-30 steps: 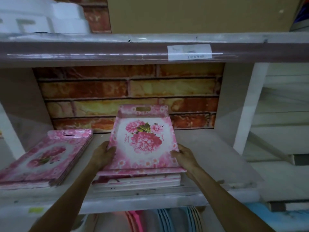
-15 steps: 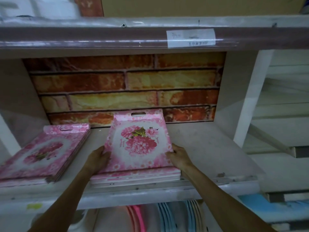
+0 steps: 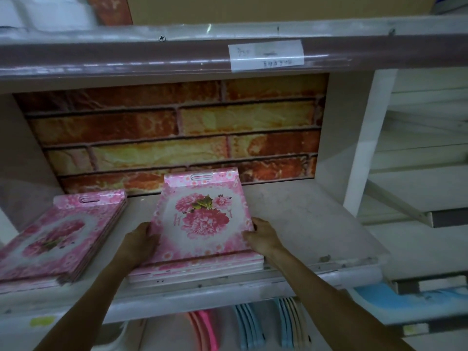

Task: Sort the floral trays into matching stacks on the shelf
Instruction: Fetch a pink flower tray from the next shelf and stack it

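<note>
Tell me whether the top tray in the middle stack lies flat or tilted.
Tilted. The top tray has its far handle end raised off the middle stack, while its near edge rests low. The left hand and right hand grip its sides.

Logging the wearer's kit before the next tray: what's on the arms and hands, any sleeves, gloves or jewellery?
Both forearms are bare, with no sleeves in view. The left hand and right hand wear no gloves. No watch, bracelet or ring is visible, though the dim light hides fine detail.
</note>
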`<move>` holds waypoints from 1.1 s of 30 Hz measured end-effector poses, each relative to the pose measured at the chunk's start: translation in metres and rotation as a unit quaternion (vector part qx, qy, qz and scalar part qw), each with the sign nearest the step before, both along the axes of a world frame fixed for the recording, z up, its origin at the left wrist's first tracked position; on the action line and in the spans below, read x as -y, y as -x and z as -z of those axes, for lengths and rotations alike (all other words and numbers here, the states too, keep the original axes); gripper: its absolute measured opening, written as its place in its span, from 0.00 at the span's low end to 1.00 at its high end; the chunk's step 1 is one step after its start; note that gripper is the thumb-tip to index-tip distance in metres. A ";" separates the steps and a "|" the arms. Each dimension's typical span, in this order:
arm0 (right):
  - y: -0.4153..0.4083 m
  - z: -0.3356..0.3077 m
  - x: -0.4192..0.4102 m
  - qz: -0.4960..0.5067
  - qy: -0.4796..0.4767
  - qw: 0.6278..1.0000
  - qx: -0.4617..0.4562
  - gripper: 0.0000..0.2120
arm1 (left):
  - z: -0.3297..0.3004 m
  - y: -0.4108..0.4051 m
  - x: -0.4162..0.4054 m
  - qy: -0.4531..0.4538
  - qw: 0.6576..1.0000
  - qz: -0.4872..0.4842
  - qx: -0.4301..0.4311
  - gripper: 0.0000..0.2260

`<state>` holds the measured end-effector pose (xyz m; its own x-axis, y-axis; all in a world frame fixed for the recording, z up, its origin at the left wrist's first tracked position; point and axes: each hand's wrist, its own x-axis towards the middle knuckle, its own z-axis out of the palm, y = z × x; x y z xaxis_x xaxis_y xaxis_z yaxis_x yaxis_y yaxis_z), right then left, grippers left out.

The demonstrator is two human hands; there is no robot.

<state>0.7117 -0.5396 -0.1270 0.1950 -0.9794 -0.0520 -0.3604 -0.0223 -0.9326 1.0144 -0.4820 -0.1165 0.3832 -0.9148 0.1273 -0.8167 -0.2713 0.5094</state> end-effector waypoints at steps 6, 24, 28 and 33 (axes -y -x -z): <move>0.019 -0.023 -0.001 0.021 0.068 0.997 -0.021 0.04 | -0.028 0.023 -0.023 0.103 0.985 0.081 0.112 0.18; 0.310 -0.122 -0.096 0.132 0.311 0.941 0.033 0.03 | -0.030 0.319 -0.026 0.200 0.900 0.245 -0.301 0.11; 0.374 -0.128 -0.120 0.152 0.326 0.932 0.041 0.04 | -0.027 0.393 -0.022 0.181 0.879 0.278 -0.342 0.10; 0.456 -0.120 -0.144 0.178 0.329 0.927 0.029 0.03 | -0.027 0.483 -0.023 0.137 0.863 0.292 -0.389 0.09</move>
